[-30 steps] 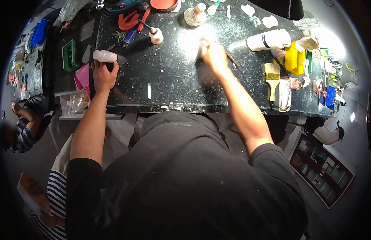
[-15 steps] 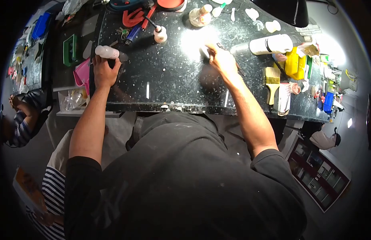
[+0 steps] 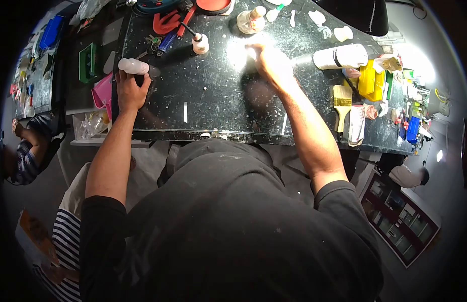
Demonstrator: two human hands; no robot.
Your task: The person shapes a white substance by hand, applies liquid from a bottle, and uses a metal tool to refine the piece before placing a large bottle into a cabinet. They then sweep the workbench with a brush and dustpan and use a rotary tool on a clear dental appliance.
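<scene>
My left hand (image 3: 131,93) is wrapped round a small translucent white bottle (image 3: 135,66) near the left edge of the black worktop. My right hand (image 3: 271,64) is at the bright lamp spot on the worktop, its fingers closed together. Glare washes out the fingertips, and whatever they hold is too bright to name. Ahead of that hand stands a clear jar (image 3: 248,22) with a pale stopper. Between my hands, farther back, is a small white bottle (image 3: 200,45) with a dark stick rising from it.
A white bottle (image 3: 340,56) lies to the right, beside a yellow bin (image 3: 372,80) and a wide paintbrush (image 3: 341,105). Red-handled tools (image 3: 168,22) and keys (image 3: 154,43) lie back left. A black lamp shade (image 3: 362,15) overhangs the back. Other people are at the left.
My right hand has moved slightly left and away from me. The dark thin tool seen beside it before no longer shows. My left hand stays on the bottle.
</scene>
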